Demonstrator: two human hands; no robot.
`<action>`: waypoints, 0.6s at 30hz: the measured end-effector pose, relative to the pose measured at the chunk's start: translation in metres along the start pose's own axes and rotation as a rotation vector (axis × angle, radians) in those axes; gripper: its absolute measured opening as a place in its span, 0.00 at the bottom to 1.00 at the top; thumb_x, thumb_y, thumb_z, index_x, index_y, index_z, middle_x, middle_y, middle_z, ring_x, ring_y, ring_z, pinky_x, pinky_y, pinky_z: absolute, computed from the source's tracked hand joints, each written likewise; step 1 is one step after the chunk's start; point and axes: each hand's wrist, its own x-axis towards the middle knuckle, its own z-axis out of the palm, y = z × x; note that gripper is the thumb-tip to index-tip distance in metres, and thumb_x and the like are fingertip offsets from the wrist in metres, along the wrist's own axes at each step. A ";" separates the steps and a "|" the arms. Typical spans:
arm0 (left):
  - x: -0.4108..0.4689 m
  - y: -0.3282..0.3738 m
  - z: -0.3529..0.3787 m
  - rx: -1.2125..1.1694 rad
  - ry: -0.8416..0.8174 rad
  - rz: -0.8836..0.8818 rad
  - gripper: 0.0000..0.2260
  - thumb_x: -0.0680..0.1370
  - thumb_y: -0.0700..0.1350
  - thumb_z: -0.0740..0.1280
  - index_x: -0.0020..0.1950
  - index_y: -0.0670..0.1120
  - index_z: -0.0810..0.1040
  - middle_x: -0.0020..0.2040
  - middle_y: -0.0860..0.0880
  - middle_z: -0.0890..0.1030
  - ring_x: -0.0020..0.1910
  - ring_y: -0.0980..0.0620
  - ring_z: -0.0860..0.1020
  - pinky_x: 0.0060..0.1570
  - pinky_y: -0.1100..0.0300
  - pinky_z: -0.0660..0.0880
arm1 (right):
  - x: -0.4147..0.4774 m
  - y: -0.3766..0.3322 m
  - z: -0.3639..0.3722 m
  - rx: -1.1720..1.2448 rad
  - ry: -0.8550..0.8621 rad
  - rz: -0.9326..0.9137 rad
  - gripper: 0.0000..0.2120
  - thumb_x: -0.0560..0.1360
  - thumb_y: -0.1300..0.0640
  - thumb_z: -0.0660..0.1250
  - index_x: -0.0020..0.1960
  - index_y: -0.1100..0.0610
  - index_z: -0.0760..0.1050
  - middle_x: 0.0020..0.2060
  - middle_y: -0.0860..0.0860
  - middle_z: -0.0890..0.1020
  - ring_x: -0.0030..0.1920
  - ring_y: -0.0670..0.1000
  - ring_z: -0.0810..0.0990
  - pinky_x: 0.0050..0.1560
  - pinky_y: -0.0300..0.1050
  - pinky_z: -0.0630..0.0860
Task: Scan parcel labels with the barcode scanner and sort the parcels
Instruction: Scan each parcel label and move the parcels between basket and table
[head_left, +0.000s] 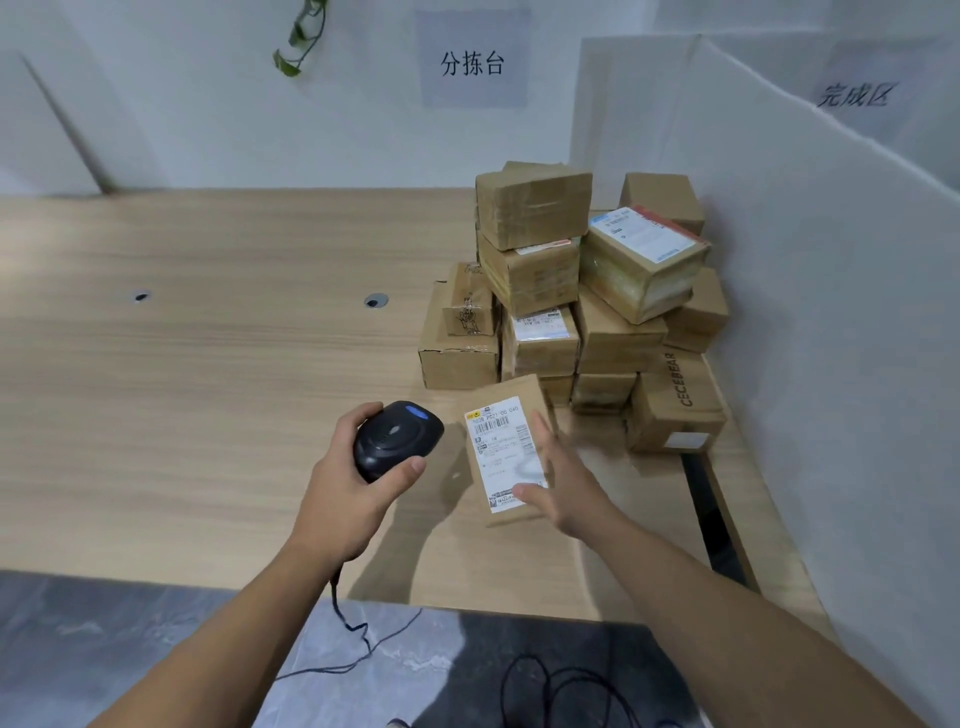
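Observation:
My left hand (353, 475) grips a black barcode scanner (397, 436) with a lit blue window, held just above the wooden table (208, 389). To its right is a flat brown parcel (506, 415) with a white barcode label (501, 447) facing up. My right hand (558, 470) holds that parcel at its right edge, thumb over the label's lower corner and fingers straight along the side. The scanner's front points toward the label, a short gap away.
A pile of several cardboard parcels (571, 291) fills the table's back right corner against a white partition (831, 312). The scanner's black cable (353, 634) hangs over the front edge. A dark slot (711, 514) runs along the right side. Two cable holes (375, 300) sit mid-table.

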 end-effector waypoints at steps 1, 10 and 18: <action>-0.001 0.003 0.003 -0.038 0.022 -0.005 0.29 0.66 0.56 0.75 0.66 0.61 0.70 0.53 0.67 0.80 0.53 0.66 0.79 0.50 0.72 0.71 | 0.002 -0.002 -0.001 0.006 0.062 -0.012 0.50 0.74 0.57 0.74 0.75 0.25 0.43 0.80 0.43 0.52 0.79 0.49 0.59 0.75 0.50 0.64; -0.013 0.009 0.012 -0.365 0.117 -0.087 0.30 0.61 0.59 0.75 0.61 0.59 0.74 0.57 0.48 0.83 0.46 0.45 0.83 0.46 0.52 0.77 | -0.001 -0.026 0.018 0.044 0.305 -0.136 0.45 0.78 0.59 0.69 0.80 0.40 0.41 0.82 0.49 0.43 0.79 0.43 0.37 0.68 0.34 0.46; -0.034 -0.004 -0.021 -0.382 0.142 -0.113 0.31 0.61 0.57 0.75 0.63 0.57 0.75 0.55 0.46 0.83 0.43 0.48 0.83 0.44 0.54 0.77 | 0.001 -0.038 0.053 0.062 0.332 -0.196 0.43 0.78 0.60 0.69 0.81 0.41 0.45 0.82 0.51 0.46 0.75 0.36 0.37 0.54 0.12 0.43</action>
